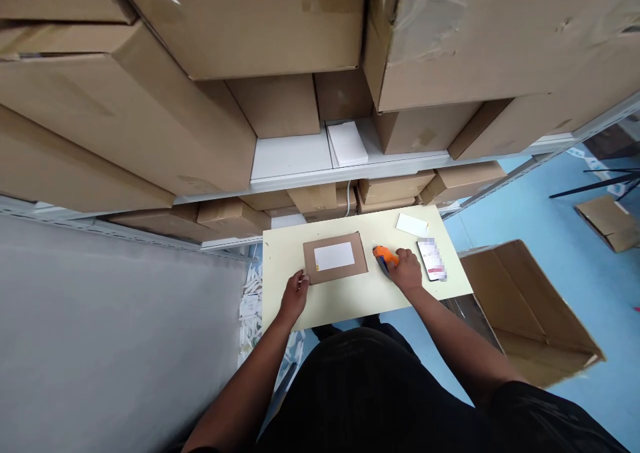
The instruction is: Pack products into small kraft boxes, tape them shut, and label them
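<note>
While the person's left hand (295, 295) rests at the near left corner of a flat brown cardboard box (334, 274), its fingers are bent towards the thumb and seem to touch the edge; whether they pinch the cardboard I cannot tell. The box lies on a small pale-yellow rectangular table (350, 300), left of its middle, with a white rectangular label (334, 256) on its upper face.

Just to the right of the box, the right hand (406, 270) has thumb and fingers closed on an orange and dark-blue handheld tool (386, 254), whose far end points towards the box without touching it. Beside that hand, on its right, lies a phone with a lit screen (431, 260), part of it blurred out. Beyond the phone, near the table's far edge, lies a white rectangular card (412, 224).

Behind the table, a pale shelf (290, 160) bears large brown cartons (285, 106) and a white stack of paper (347, 143). To the right, a big open brown carton (520, 293) stands on the blue floor (505, 220).
</note>
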### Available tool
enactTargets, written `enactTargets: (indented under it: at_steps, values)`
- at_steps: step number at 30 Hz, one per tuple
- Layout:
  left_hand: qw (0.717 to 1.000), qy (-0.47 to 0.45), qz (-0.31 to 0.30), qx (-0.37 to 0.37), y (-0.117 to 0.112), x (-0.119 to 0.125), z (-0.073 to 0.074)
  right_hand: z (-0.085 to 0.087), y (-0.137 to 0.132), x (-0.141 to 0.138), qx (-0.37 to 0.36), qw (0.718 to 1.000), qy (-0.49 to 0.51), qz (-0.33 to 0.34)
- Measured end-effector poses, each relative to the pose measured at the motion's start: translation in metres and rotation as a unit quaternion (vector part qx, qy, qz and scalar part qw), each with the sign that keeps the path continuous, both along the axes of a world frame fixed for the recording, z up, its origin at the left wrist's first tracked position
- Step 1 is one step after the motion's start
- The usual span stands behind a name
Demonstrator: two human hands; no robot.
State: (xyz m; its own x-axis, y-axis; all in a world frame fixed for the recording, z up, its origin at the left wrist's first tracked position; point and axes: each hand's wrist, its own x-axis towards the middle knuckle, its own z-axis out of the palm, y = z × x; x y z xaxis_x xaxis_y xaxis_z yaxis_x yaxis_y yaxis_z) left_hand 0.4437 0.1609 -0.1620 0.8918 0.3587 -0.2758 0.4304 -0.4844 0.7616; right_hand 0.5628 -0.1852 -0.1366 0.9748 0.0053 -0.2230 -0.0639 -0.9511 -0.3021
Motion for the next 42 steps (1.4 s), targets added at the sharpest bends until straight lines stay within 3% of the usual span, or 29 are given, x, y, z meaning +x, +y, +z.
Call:
enactTargets:
  at_steps: [2,4,6,12,14,17,20,23,26,28,31,33,35,37,40,42]
  values:
    - [0.999,0.004,0.039,0.002,0.005,-0.007,0.008,-0.007,-0.013,0.001,-0.032,0.999,0.01,0.027]
    - [0.999,-0.006,0.038,0.002,0.005,-0.013,0.02,-0.015,-0.015,-0.001,-0.032,0.996,0.022,0.079]
    - [1.0,-0.02,0.009,0.008,-0.002,-0.015,0.035,-0.024,-0.01,-0.007,-0.034,0.995,0.019,0.096]
    - [0.995,-0.042,-0.095,0.013,-0.046,-0.01,0.072,-0.042,0.001,-0.028,-0.026,0.998,0.006,0.054]
    - [0.987,-0.045,-0.151,0.01,-0.059,-0.004,0.081,-0.038,-0.005,-0.03,-0.004,0.998,0.016,0.055]
    - [0.972,-0.05,-0.23,0.003,-0.076,0.017,0.097,-0.019,-0.023,-0.03,0.058,0.998,0.037,0.013]
    - [0.97,-0.039,-0.238,-0.026,-0.095,0.054,0.108,0.009,-0.046,-0.035,0.216,0.972,0.082,-0.043]
    - [0.971,0.006,-0.211,-0.109,-0.12,0.096,0.11,0.033,-0.062,-0.049,0.373,0.917,0.137,-0.038]
    - [0.937,0.11,-0.215,-0.253,-0.144,0.123,0.105,0.047,-0.065,-0.063,0.467,0.87,0.159,-0.026]
    - [0.911,0.161,-0.213,-0.313,-0.155,0.129,0.101,0.049,-0.063,-0.068,0.506,0.847,0.159,-0.038]
    - [0.896,0.197,-0.178,-0.356,-0.166,0.124,0.096,0.044,-0.058,-0.072,0.524,0.837,0.14,-0.072]
    - [0.889,0.215,-0.155,-0.372,-0.171,0.116,0.092,0.036,-0.053,-0.072,0.505,0.85,0.116,-0.099]
    - [0.899,0.214,-0.148,-0.351,-0.175,0.112,0.089,0.029,-0.048,-0.069,0.462,0.874,0.09,-0.123]
    - [0.926,0.202,-0.159,-0.278,-0.177,0.114,0.088,0.022,-0.043,-0.063,0.425,0.891,0.077,-0.14]
    - [0.953,0.185,-0.218,-0.103,-0.176,0.137,0.089,0.011,-0.039,-0.059,0.421,0.888,0.076,-0.168]
    - [0.945,0.153,-0.286,0.035,-0.175,0.164,0.09,0.0,-0.041,-0.063,0.424,0.879,0.086,-0.201]
